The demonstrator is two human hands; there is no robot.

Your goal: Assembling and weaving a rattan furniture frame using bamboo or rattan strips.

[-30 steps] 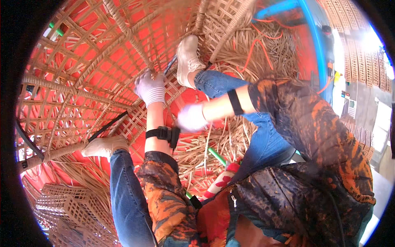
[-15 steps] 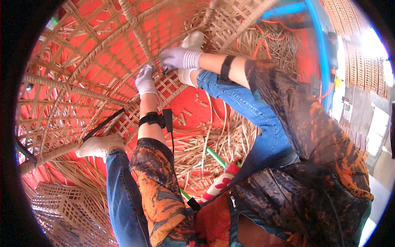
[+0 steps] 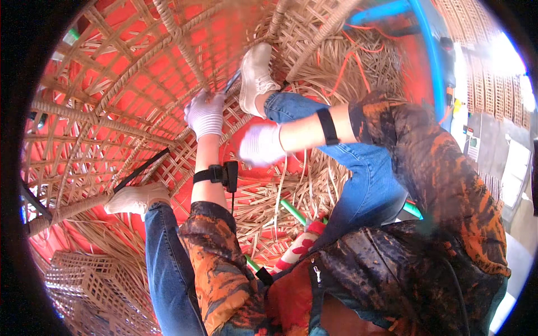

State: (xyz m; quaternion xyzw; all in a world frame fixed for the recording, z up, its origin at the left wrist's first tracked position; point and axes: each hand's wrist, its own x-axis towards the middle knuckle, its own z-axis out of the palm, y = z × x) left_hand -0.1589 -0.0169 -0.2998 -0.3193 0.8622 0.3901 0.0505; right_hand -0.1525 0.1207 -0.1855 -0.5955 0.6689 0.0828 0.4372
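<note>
My left hand [image 3: 204, 116], in a white ribbed glove, is closed at the lower part of the woven rattan frame [image 3: 193, 61]. From its fingers a thin grey tool [image 3: 231, 81] slants up to the right, toward my shoe; its exact kind is hard to make out. My right hand [image 3: 260, 144], gloved too, hangs below and to the right of the left one, apart from the weave. Motion smears its fingers, so I cannot tell how they are held. Open squares of cane lattice curve up and away behind both hands.
My white shoes [image 3: 258, 75] brace against the frame on both sides. Loose cane strips [image 3: 286, 207] and cut bits litter the red floor [image 3: 255, 182]. A lattice piece [image 3: 84, 280] lies at lower left. Blue tubing [image 3: 431, 61] and orange cord [image 3: 353, 61] are at upper right.
My right hand has pulled back from the weave, down and to the right. The left hand stays at the frame, turned slightly, with the grey tool now showing beside it.
</note>
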